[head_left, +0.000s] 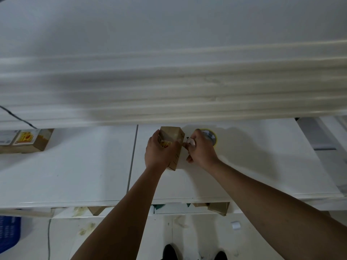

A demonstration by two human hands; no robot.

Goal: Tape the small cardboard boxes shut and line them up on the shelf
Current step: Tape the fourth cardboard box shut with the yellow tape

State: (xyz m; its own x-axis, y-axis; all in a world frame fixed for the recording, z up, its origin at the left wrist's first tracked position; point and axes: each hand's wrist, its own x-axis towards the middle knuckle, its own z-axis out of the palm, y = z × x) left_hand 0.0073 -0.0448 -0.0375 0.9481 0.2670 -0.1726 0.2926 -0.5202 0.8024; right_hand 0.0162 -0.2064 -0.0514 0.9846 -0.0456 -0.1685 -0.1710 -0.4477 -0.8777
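Our forearms [122, 212] meet at the small box [171, 134]: left hand [160, 151] clasps it, right hand [201, 149] beside this grip pinches a white strip [190, 142], which crooked pulling may wrinkle.

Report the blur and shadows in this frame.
Head view: the white boards above are smeared by horizontal motion blur; the left hand gripping the cardboard box and the right hand pinching a small white piece are sharper; soft shadows fall on the table right of the hands.
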